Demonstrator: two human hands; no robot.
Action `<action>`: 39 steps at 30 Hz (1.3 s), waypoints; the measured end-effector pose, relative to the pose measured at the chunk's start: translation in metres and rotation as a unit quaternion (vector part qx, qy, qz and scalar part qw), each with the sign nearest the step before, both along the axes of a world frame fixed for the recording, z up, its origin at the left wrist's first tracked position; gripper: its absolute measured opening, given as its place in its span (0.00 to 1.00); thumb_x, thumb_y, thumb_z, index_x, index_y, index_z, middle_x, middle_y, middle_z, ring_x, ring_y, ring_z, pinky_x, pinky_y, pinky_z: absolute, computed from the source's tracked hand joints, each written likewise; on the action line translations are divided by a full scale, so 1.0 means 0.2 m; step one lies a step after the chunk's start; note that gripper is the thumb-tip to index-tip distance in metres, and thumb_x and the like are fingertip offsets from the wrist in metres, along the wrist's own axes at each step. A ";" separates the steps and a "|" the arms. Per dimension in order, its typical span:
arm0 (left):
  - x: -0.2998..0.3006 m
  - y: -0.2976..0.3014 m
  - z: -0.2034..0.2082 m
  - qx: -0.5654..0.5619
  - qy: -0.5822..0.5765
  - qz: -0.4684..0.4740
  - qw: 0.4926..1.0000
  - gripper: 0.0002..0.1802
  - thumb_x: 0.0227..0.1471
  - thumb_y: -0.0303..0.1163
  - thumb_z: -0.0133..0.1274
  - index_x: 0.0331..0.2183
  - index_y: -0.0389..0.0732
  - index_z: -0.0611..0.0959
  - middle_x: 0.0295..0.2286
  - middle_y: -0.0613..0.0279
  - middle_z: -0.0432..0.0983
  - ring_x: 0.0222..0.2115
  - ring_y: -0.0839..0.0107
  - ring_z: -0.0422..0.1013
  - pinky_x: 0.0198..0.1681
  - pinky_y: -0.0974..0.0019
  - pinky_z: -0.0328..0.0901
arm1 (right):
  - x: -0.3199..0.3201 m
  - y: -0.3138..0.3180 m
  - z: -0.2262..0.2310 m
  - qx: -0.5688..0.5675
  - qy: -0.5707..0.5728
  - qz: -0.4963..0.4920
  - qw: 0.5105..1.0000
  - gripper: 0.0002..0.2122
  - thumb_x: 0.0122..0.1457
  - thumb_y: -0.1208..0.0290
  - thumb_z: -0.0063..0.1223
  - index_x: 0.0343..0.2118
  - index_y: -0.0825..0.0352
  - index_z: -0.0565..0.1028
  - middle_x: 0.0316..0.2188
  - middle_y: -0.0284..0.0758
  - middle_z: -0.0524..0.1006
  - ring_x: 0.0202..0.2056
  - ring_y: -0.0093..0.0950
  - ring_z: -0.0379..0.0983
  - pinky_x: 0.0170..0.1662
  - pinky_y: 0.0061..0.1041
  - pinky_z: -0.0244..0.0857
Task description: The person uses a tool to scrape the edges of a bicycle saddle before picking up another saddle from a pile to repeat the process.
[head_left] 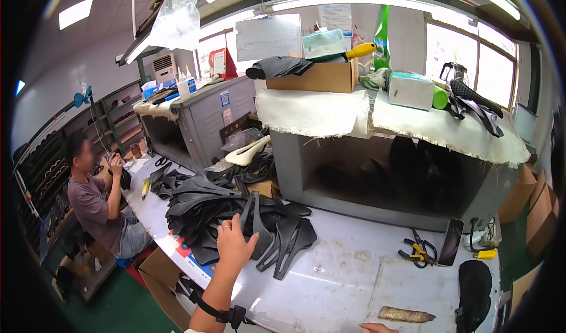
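Observation:
My left hand [234, 242] is over the near edge of a heap of black bicycle saddle covers [203, 206]. Its thumb and fingers are apart, and nothing shows between them. Just beyond the hand, one long cover with a slot stands up [254, 215]. Slotted covers [289, 244] lie to its right on the white table [342, 262]. Only a bit of my right hand [377, 328] shows at the bottom edge, with most of its fingers cut off. Close to it lies a worn, tape-wrapped hand tool [407, 315] with a dark tip.
A grey metal box [287, 162] with a dark opening stands behind the table. At the right are yellow-handled cutters [420, 253], a phone [451, 242] and a black saddle [473, 294]. A cream saddle shell [247, 151] lies behind the heap. Another person [97, 197] sits at the left.

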State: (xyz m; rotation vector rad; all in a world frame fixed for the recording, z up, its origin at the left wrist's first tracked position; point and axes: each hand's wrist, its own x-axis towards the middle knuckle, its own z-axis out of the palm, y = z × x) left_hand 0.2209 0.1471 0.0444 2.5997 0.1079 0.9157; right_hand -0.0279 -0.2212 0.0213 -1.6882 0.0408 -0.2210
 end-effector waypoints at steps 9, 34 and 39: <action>-0.03 -0.01 -0.03 -0.156 0.112 -0.097 0.976 0.18 0.42 0.37 0.67 0.31 0.33 0.82 0.28 0.44 0.76 0.34 0.44 0.74 0.39 0.51 0.69 | 0.01 0.01 0.00 -0.025 0.001 0.044 0.999 0.11 0.66 0.75 0.58 0.47 0.75 0.80 0.28 0.38 0.83 0.27 0.23 0.80 0.32 0.23 0.74; 0.82 -1.32 0.32 0.229 0.147 -0.390 0.880 0.22 0.53 0.43 0.62 0.44 0.37 0.82 0.45 0.46 0.79 0.45 0.49 0.77 0.46 0.50 0.74 | 0.16 -0.54 0.04 0.140 0.088 -0.210 0.964 0.05 0.66 0.76 0.56 0.40 0.72 0.75 0.23 0.30 0.76 0.20 0.18 0.73 0.24 0.19 0.67; 0.99 -1.63 0.05 0.205 0.042 -0.331 0.920 0.37 0.57 0.55 0.55 0.59 0.39 0.72 0.58 0.46 0.69 0.60 0.47 0.65 0.62 0.46 0.60 | 0.12 -0.52 0.03 0.116 0.082 -0.202 0.969 0.05 0.66 0.76 0.57 0.40 0.72 0.76 0.22 0.29 0.75 0.21 0.17 0.73 0.26 0.19 0.67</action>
